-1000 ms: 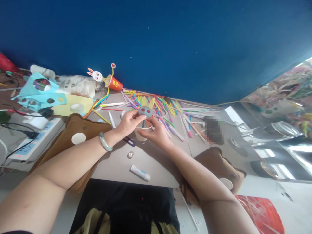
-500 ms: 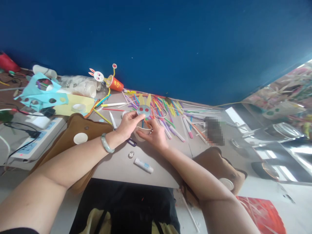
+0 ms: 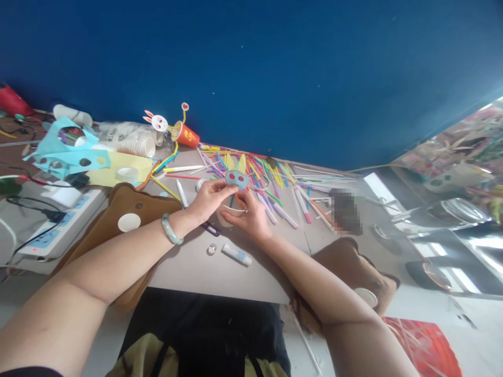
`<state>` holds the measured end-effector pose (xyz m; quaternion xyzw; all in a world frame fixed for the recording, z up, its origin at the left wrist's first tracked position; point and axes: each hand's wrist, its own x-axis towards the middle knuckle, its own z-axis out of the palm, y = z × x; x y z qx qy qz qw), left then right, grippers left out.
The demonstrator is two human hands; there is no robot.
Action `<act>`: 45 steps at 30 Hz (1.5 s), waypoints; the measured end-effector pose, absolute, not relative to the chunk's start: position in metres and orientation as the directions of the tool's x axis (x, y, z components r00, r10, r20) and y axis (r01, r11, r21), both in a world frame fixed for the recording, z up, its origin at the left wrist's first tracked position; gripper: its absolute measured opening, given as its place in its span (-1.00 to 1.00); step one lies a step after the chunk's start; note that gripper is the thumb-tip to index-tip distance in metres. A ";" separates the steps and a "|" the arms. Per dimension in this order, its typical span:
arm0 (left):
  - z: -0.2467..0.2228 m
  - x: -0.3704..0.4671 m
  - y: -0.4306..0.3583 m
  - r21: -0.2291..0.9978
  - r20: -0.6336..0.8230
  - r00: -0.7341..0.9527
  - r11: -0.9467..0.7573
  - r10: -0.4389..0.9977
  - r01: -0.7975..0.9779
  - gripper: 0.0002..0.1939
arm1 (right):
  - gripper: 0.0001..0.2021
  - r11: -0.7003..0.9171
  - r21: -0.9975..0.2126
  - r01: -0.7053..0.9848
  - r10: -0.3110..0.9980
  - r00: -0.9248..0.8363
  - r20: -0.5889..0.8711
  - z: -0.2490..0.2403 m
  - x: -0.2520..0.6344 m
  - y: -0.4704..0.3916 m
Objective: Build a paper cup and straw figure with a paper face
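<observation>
My left hand pinches a round blue-grey paper rabbit face with two red eyes and yellow ears. Just to its right, my right hand is closed around a pale paper cup, whose white rim shows between thumb and fingers. The face is above the cup; my fingers hide whether they are joined. Nearer to me on the table lie a white glue stick and a small clear round cap. Dark scissor handles poke out under my left wrist.
Coloured straws and markers spread behind my hands. An orange cup with a rabbit figure lies at the back, near stacked paper cups and cut blue paper. A power strip stands left; brown cushions flank the table edge.
The rabbit face has shifted slightly right and tipped a little in my left hand. The glue stick has rolled a short way away from me and to the right.
</observation>
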<state>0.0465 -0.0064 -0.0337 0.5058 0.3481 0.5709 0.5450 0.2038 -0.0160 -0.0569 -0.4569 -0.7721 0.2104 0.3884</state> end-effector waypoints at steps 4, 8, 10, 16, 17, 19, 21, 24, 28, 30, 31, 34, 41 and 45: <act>-0.034 0.046 -0.005 0.943 0.190 0.111 -0.150 0.976 -0.297 -0.79 | -0.53 0.503 -0.695 0.514 0.865 -0.298 0.404 -0.057 0.203 -0.015; -0.036 0.045 -0.004 0.946 0.205 0.113 -0.167 0.972 -0.278 -0.79 | -0.54 0.495 -0.700 0.515 0.869 -0.295 0.397 -0.057 0.202 -0.014; -0.036 0.044 -0.005 0.949 0.208 0.113 -0.172 0.972 -0.265 -0.79 | -0.56 0.488 -0.694 0.529 0.873 -0.292 0.391 -0.057 0.202 -0.013; -0.030 0.047 -0.006 0.929 0.132 0.069 -0.099 0.989 -0.357 -0.79 | -0.57 0.510 -0.665 0.546 0.860 -0.302 0.412 -0.060 0.201 -0.012; -0.029 0.048 -0.007 0.922 0.118 0.070 -0.083 0.991 -0.378 -0.80 | -0.57 0.516 -0.658 0.549 0.856 -0.309 0.414 -0.062 0.201 -0.012; -0.026 0.049 -0.007 0.916 0.095 0.072 -0.059 0.993 -0.396 -0.81 | -0.57 0.527 -0.642 0.557 0.849 -0.321 0.419 -0.064 0.202 -0.011; -0.024 0.048 -0.008 0.922 0.082 0.062 -0.052 0.995 -0.383 -0.82 | -0.57 0.538 -0.627 0.563 0.842 -0.325 0.431 -0.066 0.202 -0.011; -0.023 0.047 -0.010 0.937 0.074 0.054 -0.051 0.996 -0.346 -0.80 | -0.58 0.555 -0.611 0.565 0.830 -0.328 0.450 -0.068 0.202 -0.011; -0.026 0.046 -0.008 0.956 0.081 0.027 -0.070 0.996 -0.284 -0.79 | -0.59 0.565 -0.603 0.563 0.823 -0.333 0.460 -0.069 0.202 -0.012; -0.029 0.045 -0.007 0.958 0.099 0.020 -0.090 0.995 -0.273 -0.77 | -0.59 0.557 -0.604 0.570 0.829 -0.328 0.454 -0.068 0.202 -0.012; -0.031 0.045 -0.007 0.957 0.114 0.023 -0.103 0.993 -0.272 -0.76 | -0.58 0.549 -0.608 0.574 0.834 -0.323 0.448 -0.068 0.203 -0.012; -0.033 0.045 -0.006 0.957 0.175 0.048 -0.159 0.983 -0.243 -0.75 | -0.56 0.527 -0.625 0.576 0.848 -0.307 0.433 -0.066 0.203 -0.012; -0.036 0.042 -0.004 0.954 0.244 0.064 -0.228 0.968 -0.194 -0.78 | -0.50 0.535 -0.662 0.525 0.845 -0.325 0.425 -0.062 0.205 -0.010; -0.039 0.041 -0.002 0.962 0.248 0.050 -0.239 0.967 -0.134 -0.75 | -0.36 0.564 -0.747 0.352 0.818 -0.360 0.448 -0.054 0.209 -0.008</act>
